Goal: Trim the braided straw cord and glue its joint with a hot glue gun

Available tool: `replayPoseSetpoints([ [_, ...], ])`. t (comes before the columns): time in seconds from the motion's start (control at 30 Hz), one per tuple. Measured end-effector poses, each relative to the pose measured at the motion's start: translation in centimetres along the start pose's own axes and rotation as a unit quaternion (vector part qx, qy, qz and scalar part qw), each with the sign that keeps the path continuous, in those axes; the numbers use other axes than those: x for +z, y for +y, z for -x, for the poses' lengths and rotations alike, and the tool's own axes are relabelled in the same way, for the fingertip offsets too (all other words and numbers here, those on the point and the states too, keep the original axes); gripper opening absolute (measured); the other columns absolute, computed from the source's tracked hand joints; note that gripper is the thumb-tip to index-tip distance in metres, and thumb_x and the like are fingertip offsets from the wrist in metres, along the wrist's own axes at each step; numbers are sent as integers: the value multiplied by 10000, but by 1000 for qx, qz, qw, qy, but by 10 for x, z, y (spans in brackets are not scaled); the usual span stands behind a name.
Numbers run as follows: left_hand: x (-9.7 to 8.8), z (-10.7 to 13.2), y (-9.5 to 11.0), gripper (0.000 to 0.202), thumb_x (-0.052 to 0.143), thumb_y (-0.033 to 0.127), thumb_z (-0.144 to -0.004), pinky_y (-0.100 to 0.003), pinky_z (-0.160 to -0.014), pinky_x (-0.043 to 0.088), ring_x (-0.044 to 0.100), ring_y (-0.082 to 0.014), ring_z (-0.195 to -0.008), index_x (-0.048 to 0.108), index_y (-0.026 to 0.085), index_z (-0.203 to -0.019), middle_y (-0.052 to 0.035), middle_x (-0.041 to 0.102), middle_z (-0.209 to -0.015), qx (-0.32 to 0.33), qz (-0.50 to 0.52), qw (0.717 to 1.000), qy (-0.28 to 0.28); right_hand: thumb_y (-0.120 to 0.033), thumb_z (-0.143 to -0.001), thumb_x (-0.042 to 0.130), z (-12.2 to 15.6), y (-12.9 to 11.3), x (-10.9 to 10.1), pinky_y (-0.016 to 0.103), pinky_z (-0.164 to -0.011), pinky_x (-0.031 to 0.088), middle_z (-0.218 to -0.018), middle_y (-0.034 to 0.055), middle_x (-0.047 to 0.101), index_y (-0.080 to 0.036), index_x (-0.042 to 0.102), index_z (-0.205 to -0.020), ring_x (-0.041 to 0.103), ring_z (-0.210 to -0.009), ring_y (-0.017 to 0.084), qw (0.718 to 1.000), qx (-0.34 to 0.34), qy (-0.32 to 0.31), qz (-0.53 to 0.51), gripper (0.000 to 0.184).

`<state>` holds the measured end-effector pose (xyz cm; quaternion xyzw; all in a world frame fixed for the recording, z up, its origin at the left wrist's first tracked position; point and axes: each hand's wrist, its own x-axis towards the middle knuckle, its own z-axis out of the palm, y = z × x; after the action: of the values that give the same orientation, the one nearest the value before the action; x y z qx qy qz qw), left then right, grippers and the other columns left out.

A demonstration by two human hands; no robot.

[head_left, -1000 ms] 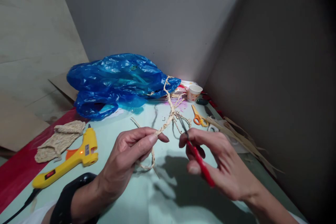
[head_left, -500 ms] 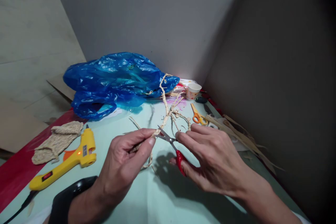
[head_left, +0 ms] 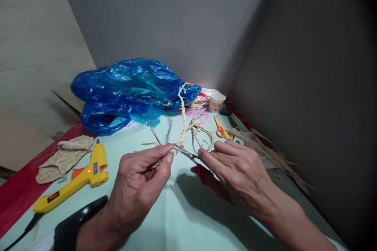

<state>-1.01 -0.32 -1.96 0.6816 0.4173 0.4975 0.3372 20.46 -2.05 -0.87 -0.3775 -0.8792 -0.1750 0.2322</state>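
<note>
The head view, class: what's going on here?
A person's left hand pinches a pale twisted cord. The right hand holds red-handled scissors, their blades at the cord beside the left hand; whether it is cut through cannot be told. A yellow glue gun lies to the left.

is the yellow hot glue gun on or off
On, it appears: a small orange light glows on the hot glue gun. Whether its nozzle is hot, I cannot tell.
</note>
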Motion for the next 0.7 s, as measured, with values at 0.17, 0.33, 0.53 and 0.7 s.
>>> replayPoseSetpoints([
  [0.17,0,-2,2,233,651,219,-851,-241,-487,439,604,-181,-576,846,240,-977,-6,686,-603,-11,19,1000,-2,-117,-952,480,2,-1,5,303,-534,229,-562,-11,509,-169,570,-765,368,-539,146,1000,9,7,-15,214],
  [0.33,0,-2,4,264,636,200,-854,-246,-538,465,600,-165,-571,837,255,-1015,-1,723,-674,2,40,999,-33,-226,-923,553,-1,-6,9,247,-543,308,-621,-21,502,-183,538,-733,422,-565,114,951,167,-2,-260,195],
  [0.53,3,3,9,251,654,232,-828,-269,-507,415,546,-171,-517,845,246,-990,6,639,-549,-29,36,999,-17,-409,-864,670,-11,-12,6,231,-540,349,-548,-53,519,-183,589,-733,451,-536,104,795,374,0,-478,274],
  [0.7,6,5,11,231,649,243,-841,-271,-694,498,621,-178,-645,844,275,-962,-3,736,-694,-26,67,997,-41,-342,-838,726,-14,-15,7,210,-573,400,-664,-38,610,-176,624,-813,547,-601,95,698,381,44,-604,197],
])
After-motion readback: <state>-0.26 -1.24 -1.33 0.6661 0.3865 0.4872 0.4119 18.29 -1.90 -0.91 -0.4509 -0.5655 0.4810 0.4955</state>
